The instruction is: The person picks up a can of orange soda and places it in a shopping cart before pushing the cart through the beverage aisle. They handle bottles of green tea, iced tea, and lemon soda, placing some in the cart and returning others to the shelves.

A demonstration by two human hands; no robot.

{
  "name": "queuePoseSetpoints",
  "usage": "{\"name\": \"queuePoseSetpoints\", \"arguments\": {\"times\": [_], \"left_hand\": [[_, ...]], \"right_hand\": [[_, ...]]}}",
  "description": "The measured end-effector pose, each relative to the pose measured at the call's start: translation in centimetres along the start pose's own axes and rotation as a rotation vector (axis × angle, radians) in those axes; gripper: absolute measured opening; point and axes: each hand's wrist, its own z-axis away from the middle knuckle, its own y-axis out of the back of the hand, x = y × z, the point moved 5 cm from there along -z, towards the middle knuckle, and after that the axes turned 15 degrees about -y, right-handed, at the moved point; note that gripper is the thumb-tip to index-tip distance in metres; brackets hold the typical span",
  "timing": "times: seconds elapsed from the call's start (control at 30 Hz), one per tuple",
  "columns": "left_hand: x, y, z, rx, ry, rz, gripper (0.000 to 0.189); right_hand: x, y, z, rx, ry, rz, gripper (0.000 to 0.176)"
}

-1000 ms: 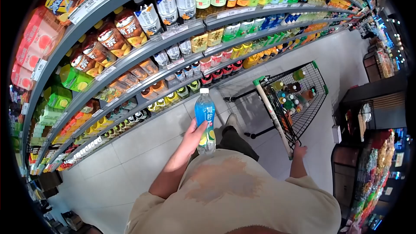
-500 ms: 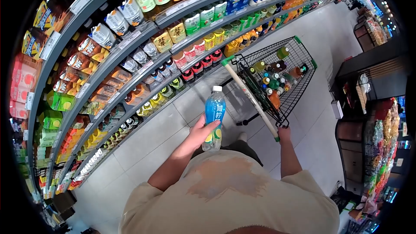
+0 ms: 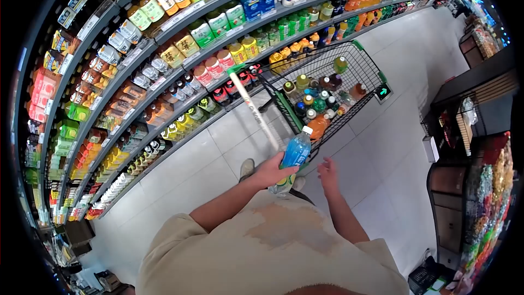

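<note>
My left hand (image 3: 274, 170) is wrapped around a clear plastic drink bottle (image 3: 297, 150) with a blue and yellow-green label and a white cap. It holds the bottle in front of my body, tilted to the right. To the right of it, my right hand (image 3: 328, 176) is in the air with its fingers loosely curled and apart, nothing in them. Just ahead stands a black wire shopping cart (image 3: 363, 66) with green corners. Its pale handle (image 3: 254, 110) is clear of both hands. Several drink bottles (image 3: 321, 101) lie or stand inside the basket.
Long curved shelves (image 3: 218, 43) of bottled and packed drinks run along the left and ahead, close to the cart's left side. On the right are a dark display stand (image 3: 469, 82) and a bin of colourful packets (image 3: 486, 202). Pale floor tiles (image 3: 376, 186) lie between.
My right hand has let go of the cart and moved left toward the bottle. My left hand has carried the bottle rightward and tilted it. The cart now appears further left.
</note>
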Motion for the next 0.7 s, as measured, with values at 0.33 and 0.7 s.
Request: {"name": "queuePoseSetpoints", "arguments": {"times": [0.33, 0.7], "left_hand": [[2.4, -11.0, -8.7, -0.183, -0.308, -0.496, 0.076], [-7.6, -9.6, -19.7, -0.170, 0.081, -1.203, 0.059]], "right_hand": [[-10.7, 6.2, -0.4, -0.848, -0.267, -0.565, 0.052], [-18.7, 17.7, -18.4, -0.623, -0.388, -0.501, 0.042]]}}
